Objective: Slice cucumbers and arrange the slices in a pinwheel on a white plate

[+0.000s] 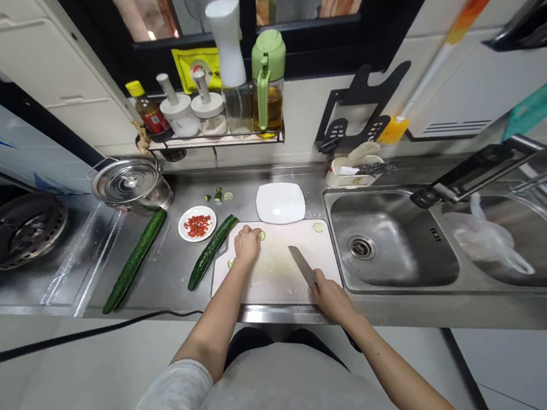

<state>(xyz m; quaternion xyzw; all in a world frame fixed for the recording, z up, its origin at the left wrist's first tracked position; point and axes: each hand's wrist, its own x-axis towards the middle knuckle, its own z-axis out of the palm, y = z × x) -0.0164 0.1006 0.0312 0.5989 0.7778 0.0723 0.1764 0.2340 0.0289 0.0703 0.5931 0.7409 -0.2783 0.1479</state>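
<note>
My left hand [248, 243] rests at the upper left of the white cutting board [284, 287], its fingers curled on a cucumber piece [262, 235] with a pale cut face. A bit of green cucumber [231, 263] shows on the other side of the wrist; whether it is the same piece is hidden. My right hand [333, 298] grips a kitchen knife [302, 265] by the handle, blade over the board's right half, apart from the cucumber. One slice [317, 227] lies at the board's top right corner. A whole cucumber [212, 252] lies along the board's left edge.
Another cucumber [134, 260] lies farther left, near a lidded pot [129, 182]. Behind the board are a plate of chopped red pepper [198, 225], cucumber ends [218, 195] and a white dish [280, 203]. The sink [393, 236] adjoins on the right; a bottle shelf [224, 139] hangs above.
</note>
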